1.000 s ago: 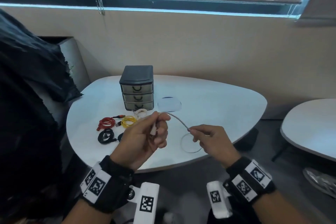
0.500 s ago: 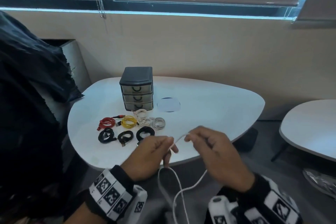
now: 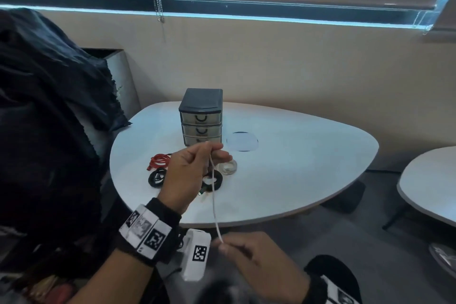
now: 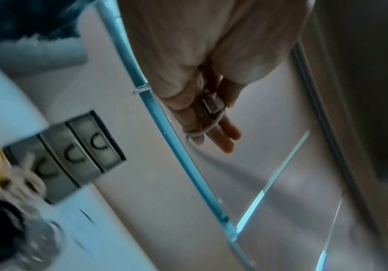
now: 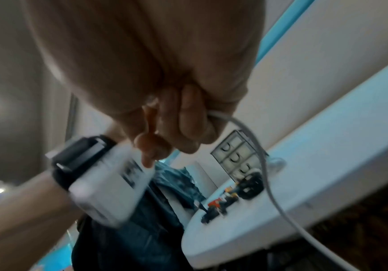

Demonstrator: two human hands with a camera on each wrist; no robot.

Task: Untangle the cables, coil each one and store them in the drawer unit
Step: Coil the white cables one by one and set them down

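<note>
A white cable (image 3: 214,202) runs taut between my two hands in front of the table. My left hand (image 3: 195,170) is raised over the coiled cables and pinches the upper end; the left wrist view shows the cable's plug (image 4: 212,104) lying against its curled fingers. My right hand (image 3: 249,254) is low, below the table's front edge, and pinches the cable (image 5: 253,146) farther down. The dark drawer unit (image 3: 201,116) with three shut drawers stands at the back of the white table (image 3: 296,168).
Coiled cables lie on the table in front of the drawers: red (image 3: 159,160), black (image 3: 156,177), another black (image 3: 214,179) and a clear-grey one (image 3: 228,168). A round cover plate (image 3: 241,141) sits right of the unit. A second white table (image 3: 429,185) stands at the right.
My left hand rose back up over the coils while my right hand dropped toward me below the table edge, drawing the white cable straight between them.
</note>
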